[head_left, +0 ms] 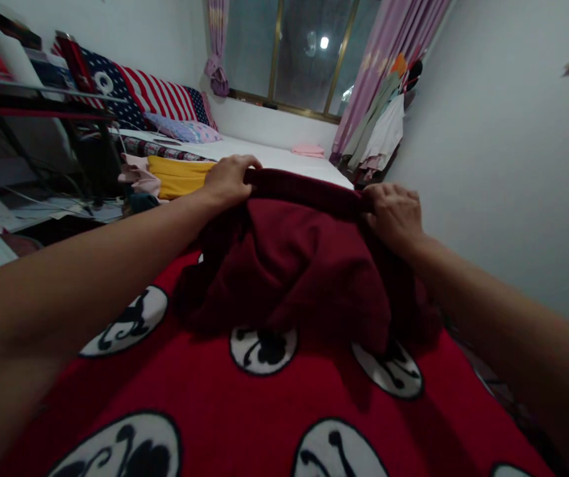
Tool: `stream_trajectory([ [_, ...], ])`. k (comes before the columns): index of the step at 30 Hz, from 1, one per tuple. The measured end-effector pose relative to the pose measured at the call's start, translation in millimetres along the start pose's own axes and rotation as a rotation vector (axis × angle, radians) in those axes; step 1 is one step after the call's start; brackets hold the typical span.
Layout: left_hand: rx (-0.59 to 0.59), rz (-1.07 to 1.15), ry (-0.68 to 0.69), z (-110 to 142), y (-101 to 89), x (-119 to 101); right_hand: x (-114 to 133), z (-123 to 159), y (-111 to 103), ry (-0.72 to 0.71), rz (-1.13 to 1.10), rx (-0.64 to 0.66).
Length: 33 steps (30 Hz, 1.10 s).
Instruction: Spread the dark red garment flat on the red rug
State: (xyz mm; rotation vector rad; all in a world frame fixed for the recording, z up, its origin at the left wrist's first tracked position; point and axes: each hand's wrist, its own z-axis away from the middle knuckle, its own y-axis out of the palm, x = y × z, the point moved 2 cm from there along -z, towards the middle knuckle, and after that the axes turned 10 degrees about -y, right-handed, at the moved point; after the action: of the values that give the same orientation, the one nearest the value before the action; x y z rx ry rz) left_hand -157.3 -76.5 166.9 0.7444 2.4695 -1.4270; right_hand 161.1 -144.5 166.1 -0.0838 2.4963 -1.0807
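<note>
Your left hand and right hand are apart, each clamped on the upper edge of a maroon cloth that hangs between them and bunches below onto a red blanket with white round patches. Past your left hand lie a yellow cloth and a flag-print pillow; left of it stands a dark shelf. Beyond both hands stretches a white bed with a pink fold, then a window and pink curtain. Clothes hang past your right hand. No writing can be read.
</note>
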Motion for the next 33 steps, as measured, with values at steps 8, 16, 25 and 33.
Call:
stream_trajectory([
  [8,0.156,0.029,0.177,62.3,49.2,42.2,69.2,79.1,26.8,0.021,-0.344,-0.001],
  [16,0.488,-0.149,0.231,149.9,38.9,71.6,94.2,145.9,60.1,0.141,-0.483,0.04],
  [25,0.082,-0.586,0.068,93.5,-34.5,122.6,84.2,147.8,37.9,0.387,-0.31,-0.19],
  [33,0.382,-0.177,0.517,156.2,61.5,10.8,81.3,155.4,43.5,0.581,-0.34,-0.038],
])
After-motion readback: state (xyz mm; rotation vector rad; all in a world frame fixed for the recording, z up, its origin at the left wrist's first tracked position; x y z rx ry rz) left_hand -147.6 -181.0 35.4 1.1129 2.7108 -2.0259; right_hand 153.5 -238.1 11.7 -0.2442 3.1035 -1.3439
